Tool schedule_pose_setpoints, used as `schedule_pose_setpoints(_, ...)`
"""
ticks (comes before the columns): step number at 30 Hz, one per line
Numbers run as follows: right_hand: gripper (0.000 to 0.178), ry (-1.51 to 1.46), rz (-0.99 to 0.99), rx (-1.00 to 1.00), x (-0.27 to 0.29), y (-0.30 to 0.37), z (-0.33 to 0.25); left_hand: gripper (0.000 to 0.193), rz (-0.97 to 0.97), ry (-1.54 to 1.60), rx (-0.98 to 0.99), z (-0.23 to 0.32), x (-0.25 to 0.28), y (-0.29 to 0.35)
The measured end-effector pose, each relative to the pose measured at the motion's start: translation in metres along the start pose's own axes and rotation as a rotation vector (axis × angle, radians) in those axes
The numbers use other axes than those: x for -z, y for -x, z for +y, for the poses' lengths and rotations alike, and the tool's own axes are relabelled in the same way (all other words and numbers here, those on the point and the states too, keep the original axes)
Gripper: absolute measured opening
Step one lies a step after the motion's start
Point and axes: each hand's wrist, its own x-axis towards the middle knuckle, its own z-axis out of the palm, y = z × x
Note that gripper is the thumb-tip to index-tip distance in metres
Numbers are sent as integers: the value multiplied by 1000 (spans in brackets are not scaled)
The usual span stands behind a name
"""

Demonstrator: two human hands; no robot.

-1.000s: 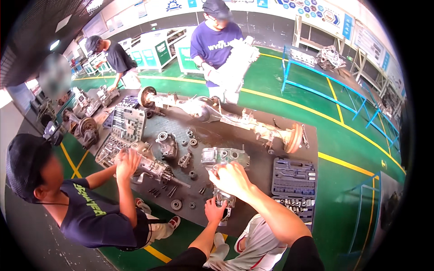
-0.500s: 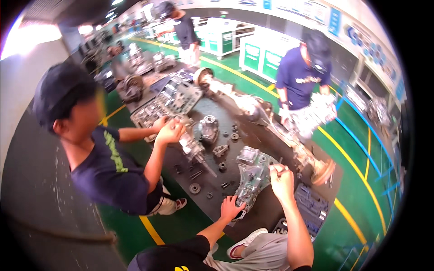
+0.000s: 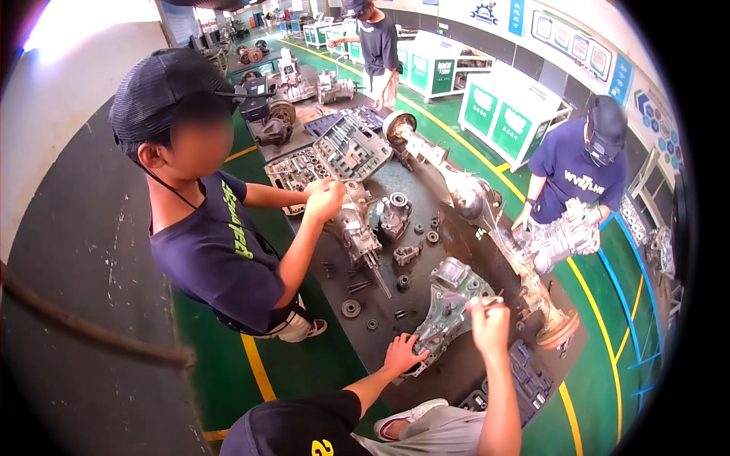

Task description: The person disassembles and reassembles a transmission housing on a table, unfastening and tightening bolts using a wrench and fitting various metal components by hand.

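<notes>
The left hand point(image 3: 401, 354) lies open, palm flat on the near end of the grey casing point(image 3: 449, 310) on the black mat point(image 3: 456, 365); the right hand point(image 3: 489, 319) is closed on a thin tool at its far side. If that flat palm slips, the tilted casing could roll onto loose gears left of it. Right of the grip, the socket case point(image 3: 525, 380) sits open, sockets inside.

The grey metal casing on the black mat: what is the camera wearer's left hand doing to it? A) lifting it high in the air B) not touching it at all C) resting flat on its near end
C: the left hand lies spread on the near end of the grey metal casing, which sits on the black mat.
</notes>
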Motion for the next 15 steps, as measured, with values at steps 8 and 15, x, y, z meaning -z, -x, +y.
schedule_pose_setpoints(8, 28, 23, 10, -18, -10, -8, 3, 67, 19, 6, -13, -1, 0, -2)
schedule_pose_setpoints(15, 23, 171, 0, 400, -16, -1, -15, 69, 29, -17, -34, -4, -4, -1)
